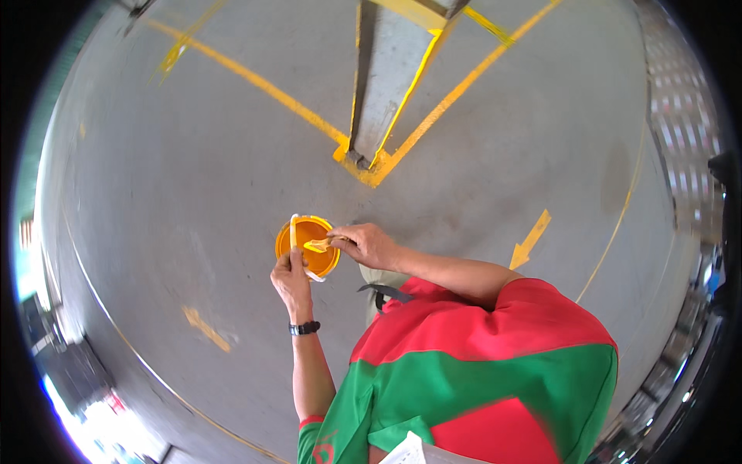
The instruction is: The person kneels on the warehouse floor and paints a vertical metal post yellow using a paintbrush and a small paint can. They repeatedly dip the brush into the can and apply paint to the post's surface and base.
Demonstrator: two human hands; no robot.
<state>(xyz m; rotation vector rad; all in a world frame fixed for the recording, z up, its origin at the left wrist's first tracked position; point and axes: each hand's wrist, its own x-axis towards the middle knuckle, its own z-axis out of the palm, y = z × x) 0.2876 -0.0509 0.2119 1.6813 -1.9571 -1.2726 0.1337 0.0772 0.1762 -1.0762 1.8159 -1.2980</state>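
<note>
A round bucket of yellow-orange paint [334, 267] hangs in front of me, its white handle [294, 230] lying across the opening. My left hand [291, 280], with a dark watch on the wrist, is closed around that handle at the near side of the rim. Over the right part of the bucket, my right hand [366, 246] grips a paintbrush [319, 245]. Yellow paint coats the brush's bristles, which are inside the bucket's outline. Whether they touch the paint below, I cannot tell.
Ahead stands a grey metal beam or post [386, 77] with a bright yellow edge. Yellow-orange lines [263, 83] on the grey floor meet in a corner around its base. Worn yellow arrows [532, 240] mark the floor to the right and left.
</note>
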